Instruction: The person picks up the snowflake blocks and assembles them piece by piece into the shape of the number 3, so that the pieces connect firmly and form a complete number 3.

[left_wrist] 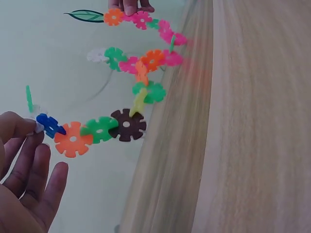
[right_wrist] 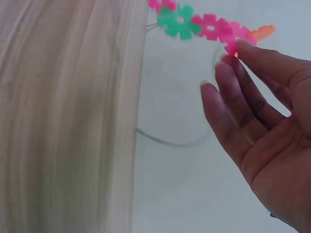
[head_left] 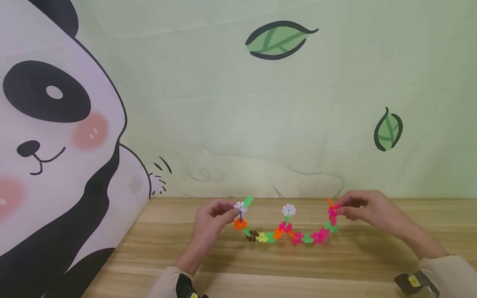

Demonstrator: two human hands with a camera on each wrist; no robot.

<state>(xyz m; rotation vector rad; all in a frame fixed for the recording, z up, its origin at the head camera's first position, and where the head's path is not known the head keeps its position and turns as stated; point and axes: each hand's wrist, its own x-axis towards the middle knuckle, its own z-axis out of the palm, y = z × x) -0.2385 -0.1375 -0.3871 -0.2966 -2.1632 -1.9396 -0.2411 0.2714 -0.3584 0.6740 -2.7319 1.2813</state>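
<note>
A chain of interlocking plastic snowflake discs [head_left: 307, 238] hangs in a sagging curve between both hands, over the table. My left hand [head_left: 216, 219] pinches a white disc [head_left: 240, 207] at the left end, where a green disc [head_left: 248, 201] sticks up and a blue one [left_wrist: 50, 125] joins an orange disc [left_wrist: 73, 139]. Brown, yellow, green, orange and pink discs follow along the curve. From the middle a white disc [head_left: 288, 210] stands up on a green one. My right hand [head_left: 363, 207] pinches a pink disc [right_wrist: 237, 39] at the right end, beside an orange disc [right_wrist: 263, 32].
The wooden table [head_left: 298, 269] runs under the chain, its back edge meeting a pale green cloth backdrop [head_left: 223, 103]. A large panda [head_left: 93, 174] and leaves [head_left: 279, 41] are printed on the cloth. Dark straps [head_left: 417, 282] sit at both wrists.
</note>
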